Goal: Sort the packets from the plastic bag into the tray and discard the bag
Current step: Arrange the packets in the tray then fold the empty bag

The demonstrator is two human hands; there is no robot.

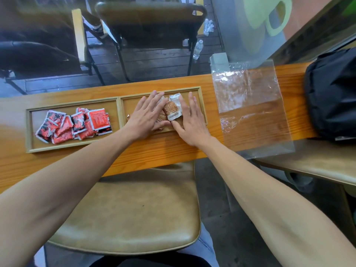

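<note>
In tray (202, 105): both flat hands press brown packets (171, 112).

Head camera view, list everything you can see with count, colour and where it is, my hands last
tray: one, light wood, two compartments, on the table
red packets: a pile, red-black, left compartment
brown packets: several, brown-white, right compartment
plastic bag: one, clear, flat right of the tray
table: one, orange wood
black bag: one, far right
chair: one, tan seat, below table
left hand: flat on brown packets
right hand: flat beside them
</note>
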